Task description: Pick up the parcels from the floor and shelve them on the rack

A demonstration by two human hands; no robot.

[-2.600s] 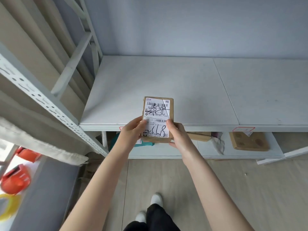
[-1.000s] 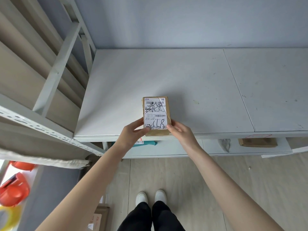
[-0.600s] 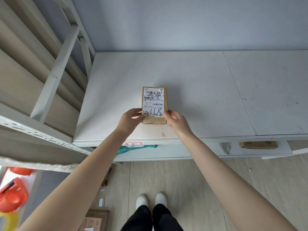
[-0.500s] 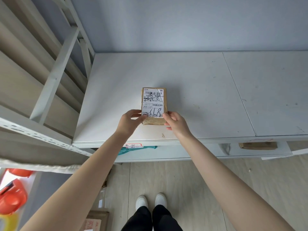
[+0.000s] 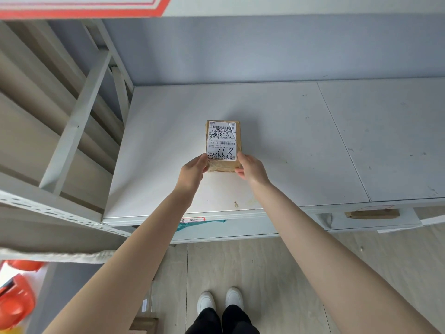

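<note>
Small cardboard parcel (image 5: 223, 145), label up, is gripped at its near corners by left hand (image 5: 192, 170) and right hand (image 5: 251, 168), over the rack shelf (image 5: 277, 145). Contact with shelf apparently made; underside hidden. Release advised only once flat.

Both hands' grip on parcel (image 5: 223, 143), resting on shelf (image 5: 277, 131).
</note>
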